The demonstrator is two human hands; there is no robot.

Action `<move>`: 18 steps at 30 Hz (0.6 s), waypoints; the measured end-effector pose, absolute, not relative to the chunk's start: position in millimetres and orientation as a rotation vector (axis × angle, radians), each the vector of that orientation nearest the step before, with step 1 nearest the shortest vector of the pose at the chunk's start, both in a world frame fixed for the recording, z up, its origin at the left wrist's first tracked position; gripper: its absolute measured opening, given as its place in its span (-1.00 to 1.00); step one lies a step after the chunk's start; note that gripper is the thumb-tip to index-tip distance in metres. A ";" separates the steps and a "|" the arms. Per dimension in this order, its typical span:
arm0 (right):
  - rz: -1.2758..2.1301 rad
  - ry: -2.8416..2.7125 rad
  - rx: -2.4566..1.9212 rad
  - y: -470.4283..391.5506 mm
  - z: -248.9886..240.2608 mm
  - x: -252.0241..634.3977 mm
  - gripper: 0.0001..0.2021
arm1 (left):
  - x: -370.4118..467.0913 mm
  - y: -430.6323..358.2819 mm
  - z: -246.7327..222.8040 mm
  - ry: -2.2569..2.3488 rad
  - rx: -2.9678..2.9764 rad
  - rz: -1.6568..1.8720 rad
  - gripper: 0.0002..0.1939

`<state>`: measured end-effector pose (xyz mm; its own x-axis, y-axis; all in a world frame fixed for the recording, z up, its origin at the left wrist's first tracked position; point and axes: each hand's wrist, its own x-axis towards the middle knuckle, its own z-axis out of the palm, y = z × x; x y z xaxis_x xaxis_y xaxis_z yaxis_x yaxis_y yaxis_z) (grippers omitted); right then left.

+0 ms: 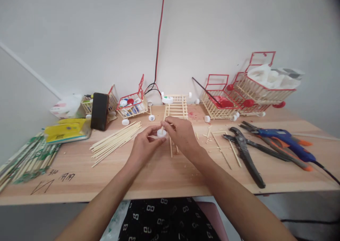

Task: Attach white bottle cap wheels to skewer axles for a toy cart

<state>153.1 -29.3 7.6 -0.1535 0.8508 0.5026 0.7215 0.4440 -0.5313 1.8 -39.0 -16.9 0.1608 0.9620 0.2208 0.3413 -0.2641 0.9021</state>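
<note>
Near the middle of the table, my left hand [146, 143] pinches a small white bottle cap [161, 133] between thumb and fingers. My right hand [181, 133] is closed on a thin wooden stick, whose lower end meets the inside of the cap. Just behind my hands lies a frame of wooden sticks [177, 107] with white wheels at its far corners; my right hand hides its near part. A white cap with a green mark [167, 99] rests on the frame's left side.
Loose sticks [117, 141], a yellow packet [67, 130] and a black phone [100, 111] are left. Pliers [245, 156] and a blue glue gun [288, 141] lie right. Along the wall stand small stick carts [219, 106], and wrapped stick bundles [34, 159] lie far left.
</note>
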 end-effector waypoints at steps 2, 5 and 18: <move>0.205 -1.911 -1.320 -28.9 7.1 153.1 -0.72 | 1.8 -39.3 -17.6 1.251 1.757 1.117 -0.65; 0.224 -1.905 -1.312 -29.0 6.7 152.6 -0.73 | 1.5 -40.6 -17.9 1.284 1.807 1.133 -0.74; 0.239 -1.922 -1.328 -30.6 6.7 151.2 -0.73 | 0.2 -42.2 -16.1 1.384 1.826 1.134 -0.81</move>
